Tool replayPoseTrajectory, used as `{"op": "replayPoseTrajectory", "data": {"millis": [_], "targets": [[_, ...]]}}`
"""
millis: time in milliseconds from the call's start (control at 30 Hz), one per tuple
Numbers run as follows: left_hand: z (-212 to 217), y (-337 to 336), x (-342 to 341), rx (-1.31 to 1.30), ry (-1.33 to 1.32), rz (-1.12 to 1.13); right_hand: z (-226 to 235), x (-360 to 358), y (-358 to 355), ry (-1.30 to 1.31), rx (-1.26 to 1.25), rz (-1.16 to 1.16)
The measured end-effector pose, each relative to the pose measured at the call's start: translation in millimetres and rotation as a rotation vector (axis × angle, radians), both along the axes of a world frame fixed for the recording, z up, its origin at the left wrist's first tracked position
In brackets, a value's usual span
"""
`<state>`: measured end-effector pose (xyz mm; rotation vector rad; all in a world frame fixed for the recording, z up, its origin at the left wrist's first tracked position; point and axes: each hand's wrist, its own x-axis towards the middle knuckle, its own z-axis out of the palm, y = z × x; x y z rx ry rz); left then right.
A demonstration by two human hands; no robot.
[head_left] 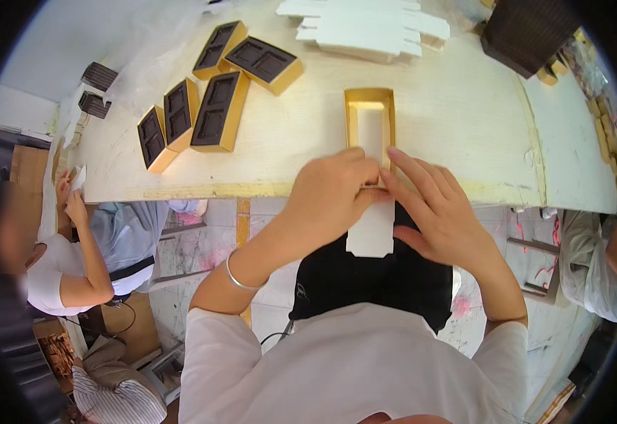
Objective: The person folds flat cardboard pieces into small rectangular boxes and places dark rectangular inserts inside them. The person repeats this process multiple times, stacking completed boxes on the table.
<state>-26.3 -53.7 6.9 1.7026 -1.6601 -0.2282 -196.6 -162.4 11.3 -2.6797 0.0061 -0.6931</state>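
Note:
In front of me, a narrow cardboard box (390, 116) with gold walls and a pale inside lies partly folded on the table. Its white end flap (370, 237) sticks out toward me past the table edge. My left hand (333, 187) is closed at the box's near end, thumb and bent fingers pinching the card there. Along the right wall rests my right hand (439, 201), with fingers stretched out and the thumb beside the white flap. The fingertips of both hands nearly meet over the near end and hide the fold under them.
Several gold boxes with dark inserts (216, 109) sit at the left of the table (457, 120). Flat white box blanks (358, 28) are stacked at the back. A dark brown stack (527, 35) stands far right. Another person (65, 275) works at the left.

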Motion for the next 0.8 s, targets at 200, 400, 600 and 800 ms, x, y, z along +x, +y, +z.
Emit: {"op": "replayPoseTrajectory", "data": {"millis": [200,400,600,800], "targets": [[27.8,0.3,14.7,0.337,0.753,-0.174,-22.6,10.4,-15.4,-0.176,0.141,0.053],[6.0,4.4,9.3,0.151,0.368,-0.153,-13.4,15.6,-11.7,-0.124,0.870,0.041],[-1.5,4.9,0.4,0.059,0.500,-0.112,-18.2,12.3,-1.7,-0.163,0.153,-0.101],[3.7,6.6,-9.7,0.040,0.235,0.042,-18.7,18.6,-3.1,-0.148,-0.189,-0.158]]}}
